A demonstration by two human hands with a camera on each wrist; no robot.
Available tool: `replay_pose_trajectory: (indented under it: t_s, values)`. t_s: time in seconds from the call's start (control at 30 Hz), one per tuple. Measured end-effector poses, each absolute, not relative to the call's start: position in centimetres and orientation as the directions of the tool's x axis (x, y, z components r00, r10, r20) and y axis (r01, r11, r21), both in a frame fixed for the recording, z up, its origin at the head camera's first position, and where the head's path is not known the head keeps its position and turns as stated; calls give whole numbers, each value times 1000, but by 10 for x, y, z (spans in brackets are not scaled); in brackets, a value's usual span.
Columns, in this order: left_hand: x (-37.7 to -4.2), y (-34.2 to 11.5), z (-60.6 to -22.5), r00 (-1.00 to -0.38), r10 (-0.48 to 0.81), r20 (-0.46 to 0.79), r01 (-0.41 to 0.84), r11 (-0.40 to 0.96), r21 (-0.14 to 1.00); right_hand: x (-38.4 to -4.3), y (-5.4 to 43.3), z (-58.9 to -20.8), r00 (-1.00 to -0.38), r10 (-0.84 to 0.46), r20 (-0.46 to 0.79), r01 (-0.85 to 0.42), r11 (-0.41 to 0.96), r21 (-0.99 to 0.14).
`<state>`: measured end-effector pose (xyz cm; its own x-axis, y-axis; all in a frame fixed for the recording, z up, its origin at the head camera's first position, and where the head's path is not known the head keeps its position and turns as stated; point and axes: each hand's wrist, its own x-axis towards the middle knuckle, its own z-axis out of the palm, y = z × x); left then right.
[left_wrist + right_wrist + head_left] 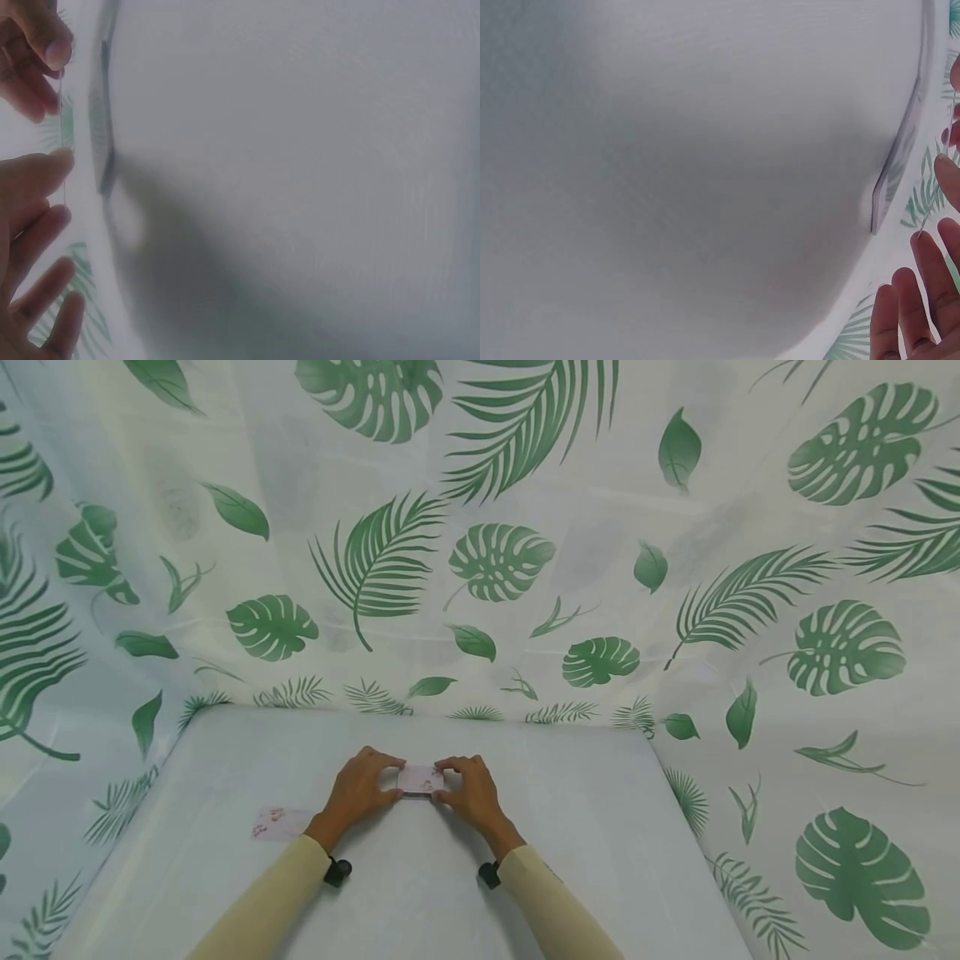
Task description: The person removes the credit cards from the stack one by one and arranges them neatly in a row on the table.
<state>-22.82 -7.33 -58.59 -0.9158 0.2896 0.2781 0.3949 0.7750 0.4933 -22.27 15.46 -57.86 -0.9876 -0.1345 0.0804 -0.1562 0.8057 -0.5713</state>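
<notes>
Between my two hands is a thin pale sheet with pink flower print. My left hand pinches its left end between thumb and fingers, and my right hand pinches the right end. Edge-on, the sheet is a fine line in the left wrist view, raised off the table. Beyond it in that view a flat slab lies on the table; the right wrist view shows this slab too. From the head view, the sheet mostly covers it, leaving a dark edge below.
Left of my left forearm, another pale pink flower-printed rectangle lies flat on the white-covered table, partly behind the wrist. Leaf-printed curtain sheeting encloses the table at the back and both sides. Black bands sit on my wrists.
</notes>
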Motion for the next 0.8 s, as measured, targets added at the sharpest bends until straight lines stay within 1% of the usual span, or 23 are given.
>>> replay_pose_trajectory:
  t_s: [0.23, 0.53, 0.8]
  values:
    - [-225, -81, -582, -901, 301, 312, 424, 765, 484, -222, 150, -576, -984, -153, 91, -177, 788, -590]
    - [-221, -91, -582, -905, 307, 295, 417, 779, 469, -219, 142, -578, -983, -161, 91, -183, 783, -594]
    - [-213, -98, -580, -891, 312, 330, 438, 781, 446, -214, 135, -576, -980, -174, 97, -196, 757, -623]
